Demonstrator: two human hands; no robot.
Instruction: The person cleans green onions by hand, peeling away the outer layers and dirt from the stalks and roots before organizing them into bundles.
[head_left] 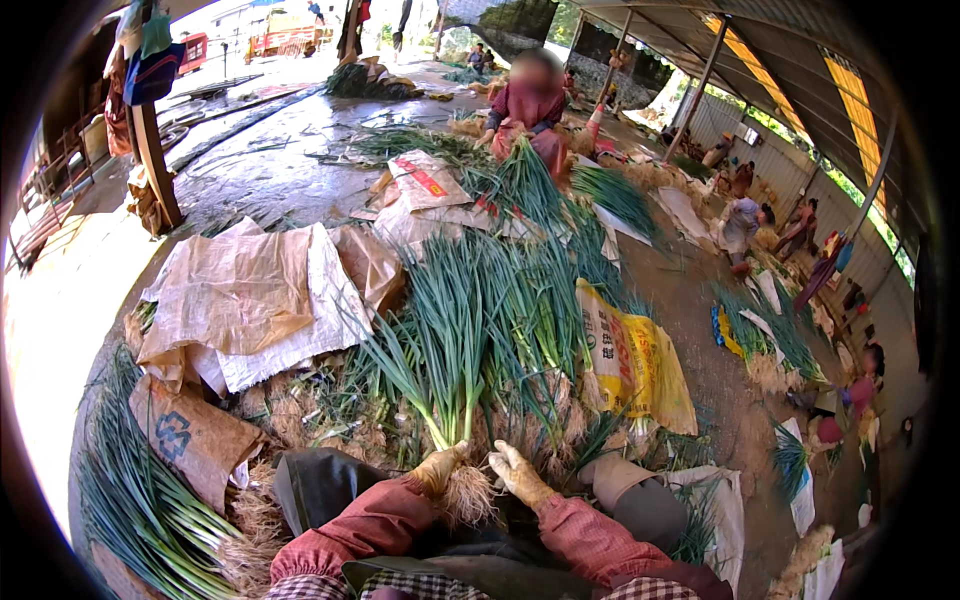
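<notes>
Long green onions [450,345] fan out in front of me, their white stems and roots toward my lap. My left hand [438,468], in a pale glove, is closed around several stems just above a tangle of pale roots [468,497]. A short way to the right, my right hand [520,475], gloved too, has its fingers stretched toward those roots and holds nothing that I can see. More green onions [540,300] lie beyond it, and a root-trimmed litter of stems and dry roots [290,415] covers the ground at the left.
At far left lies another pile of green onions [150,500], beside a brown sack [190,440]. Flattened sacks [230,290] cover the left; a yellow sack [655,370] lies right. A person [530,115] sits opposite behind onions. A wooden post [152,150] stands back left.
</notes>
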